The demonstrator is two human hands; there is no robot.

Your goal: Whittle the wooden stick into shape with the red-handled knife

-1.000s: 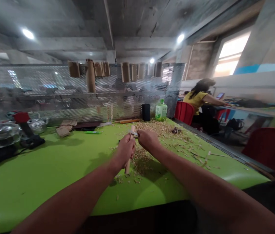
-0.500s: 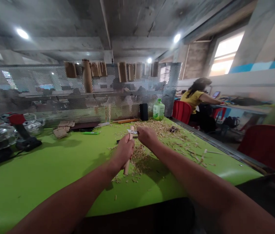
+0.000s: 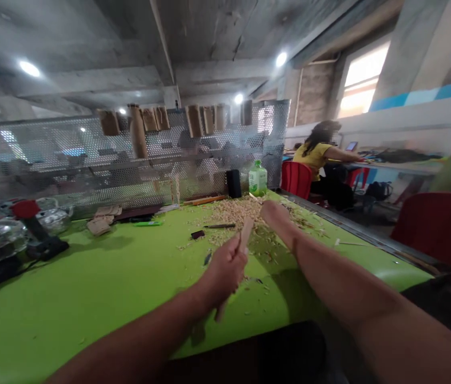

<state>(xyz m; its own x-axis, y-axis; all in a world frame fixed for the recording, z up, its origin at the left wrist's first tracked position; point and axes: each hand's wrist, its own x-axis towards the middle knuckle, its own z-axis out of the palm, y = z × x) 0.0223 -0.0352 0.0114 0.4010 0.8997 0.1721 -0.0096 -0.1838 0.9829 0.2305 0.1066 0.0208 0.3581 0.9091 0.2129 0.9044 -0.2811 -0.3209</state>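
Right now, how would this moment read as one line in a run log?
left hand: holds wooden stick | right hand: over wood shavings | knife: on green table

Left hand (image 3: 224, 271) hides the stick (image 3: 246, 233) (its middle).

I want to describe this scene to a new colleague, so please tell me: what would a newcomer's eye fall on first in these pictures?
The bright green table stands out first, with pale wood shavings heaped at its far middle. In the foreground, the left hand grips a wooden stick, and the right hand is beside it, over the shavings. Farther right, a person in a yellow shirt sits at another table.
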